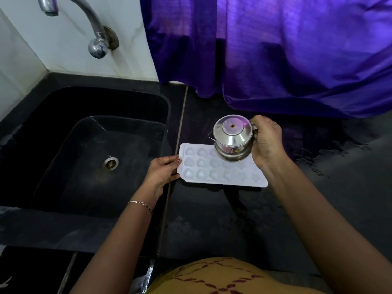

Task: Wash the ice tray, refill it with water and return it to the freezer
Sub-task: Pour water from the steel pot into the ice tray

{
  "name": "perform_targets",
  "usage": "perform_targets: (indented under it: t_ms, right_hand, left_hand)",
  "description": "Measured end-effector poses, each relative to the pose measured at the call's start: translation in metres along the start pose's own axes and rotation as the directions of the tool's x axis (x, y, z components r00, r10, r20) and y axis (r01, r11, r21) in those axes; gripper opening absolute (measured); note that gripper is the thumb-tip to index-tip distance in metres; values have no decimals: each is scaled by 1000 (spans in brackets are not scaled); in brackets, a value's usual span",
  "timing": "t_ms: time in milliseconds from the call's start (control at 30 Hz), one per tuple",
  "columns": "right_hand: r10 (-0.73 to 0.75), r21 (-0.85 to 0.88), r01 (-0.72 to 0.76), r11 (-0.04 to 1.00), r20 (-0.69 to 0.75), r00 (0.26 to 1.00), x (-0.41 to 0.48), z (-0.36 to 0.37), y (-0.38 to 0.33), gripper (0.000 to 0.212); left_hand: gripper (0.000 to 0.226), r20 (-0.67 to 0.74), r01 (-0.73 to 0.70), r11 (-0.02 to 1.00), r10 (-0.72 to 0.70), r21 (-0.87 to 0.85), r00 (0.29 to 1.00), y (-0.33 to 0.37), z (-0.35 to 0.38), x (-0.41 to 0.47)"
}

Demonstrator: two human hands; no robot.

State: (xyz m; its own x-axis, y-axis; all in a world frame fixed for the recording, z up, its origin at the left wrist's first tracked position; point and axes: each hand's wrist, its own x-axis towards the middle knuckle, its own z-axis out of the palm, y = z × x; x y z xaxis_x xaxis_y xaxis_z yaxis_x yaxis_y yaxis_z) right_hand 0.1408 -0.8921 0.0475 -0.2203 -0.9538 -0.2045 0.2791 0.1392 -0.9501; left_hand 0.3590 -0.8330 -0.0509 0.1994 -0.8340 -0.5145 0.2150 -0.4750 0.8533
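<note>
Steel jug (232,139), red sticker (230,150) unreadable, gripped by right hand (268,141); left hand (162,170) pinches white ice tray (220,172).

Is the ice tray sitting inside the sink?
No, the ice tray is over the counter right of the sink, its edge held by the left hand.

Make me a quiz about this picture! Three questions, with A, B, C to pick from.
1. Where is the jug?
A in the sink
B over the tray
C under the tap

2. What colour is the curtain?
A purple
B green
C yellow

3. What is the left hand doing?
A turning the tap
B hanging idle
C holding the tray's edge

Answers:
1 B, the right hand holds it above the tray.
2 A, the cloth is purple.
3 C, its thumb pinches the tray's left edge.
</note>
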Motion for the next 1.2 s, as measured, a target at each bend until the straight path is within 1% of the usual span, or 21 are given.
perform_targets:
  t_ms: [100,200,333,433,600,767,933,1200]
  right_hand:
    - [-12,23,13,1000,-50,999,-4,-19,-2,37]
    - [-24,56,32,998,-136,990,-9,-42,-1,38]
    - [-61,88,84,993,-240,969,-16,-71,2,38]
    - [-65,95,96,991,-288,956,-21,-92,3,41]
    - [-79,89,117,989,-350,934,-29,-117,11,38]
    - [-84,41,108,993,-388,918,-35,-134,21,47]
    - [-113,-54,99,994,-430,896,-34,-144,27,33]
    - [-176,-206,104,973,-371,912,-30,-143,26,36]
  left_hand:
    - [19,-3,-4,1000,4,2,1000,0,1,0]
    - [17,-7,-2,1000,2,8,1000,-1,0,1]
    - [22,-5,-3,1000,3,24,1000,-2,-1,4]
    - [22,1,-13,1000,13,28,1000,-2,-1,2]
    - [17,1,-24,999,24,24,1000,-2,0,1]
    - [17,3,-20,1000,20,19,1000,-1,0,1]
    - [16,10,-11,1000,11,21,1000,0,-1,1]
    - [12,11,-6,1000,6,4,1000,1,-1,0]
